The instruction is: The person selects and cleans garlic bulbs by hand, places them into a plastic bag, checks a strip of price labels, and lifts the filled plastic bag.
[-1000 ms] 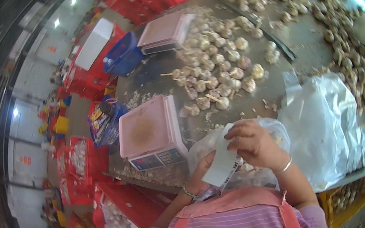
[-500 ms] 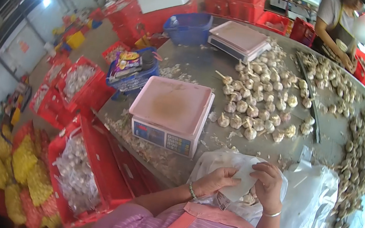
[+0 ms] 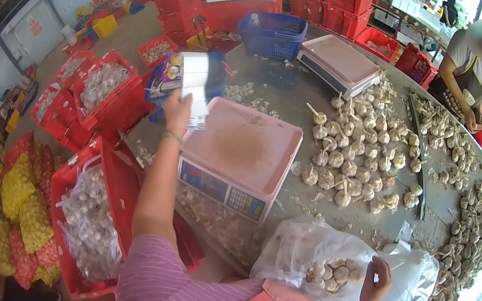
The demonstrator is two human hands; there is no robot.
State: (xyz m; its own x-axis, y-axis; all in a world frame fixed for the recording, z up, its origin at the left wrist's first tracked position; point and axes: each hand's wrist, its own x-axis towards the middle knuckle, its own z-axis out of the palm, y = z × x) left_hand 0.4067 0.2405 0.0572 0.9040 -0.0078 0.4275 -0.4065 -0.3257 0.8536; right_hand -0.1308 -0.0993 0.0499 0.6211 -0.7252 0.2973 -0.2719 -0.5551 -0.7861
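Note:
Stretched out to the left, my left hand (image 3: 178, 112) grips a white paper strip (image 3: 194, 78) that looks folded into panels. The strip is over a blue basket (image 3: 216, 90) holding a purple packet (image 3: 171, 68). My right hand (image 3: 377, 283), its fingers curled, is at the side of a clear plastic bag (image 3: 295, 244) and appears to pinch its edge. Inside the bag are several garlic bulbs (image 3: 333, 275). White plastic bags (image 3: 409, 277) lie flat beneath and beside my right wrist.
A pink-topped scale (image 3: 242, 144) stands before me, with another scale (image 3: 342, 62) behind it. Loose garlic bulbs (image 3: 358, 145) cover the table's middle; more garlic (image 3: 471, 236) lines the right edge. Red crates (image 3: 130, 228) stand left. A co-worker (image 3: 467, 74) works at far right.
My left hand has gone from above the plastic bag out to the blue basket and now holds the white strip. The right hand has shifted right and down. Garlic in the bag is now uncovered.

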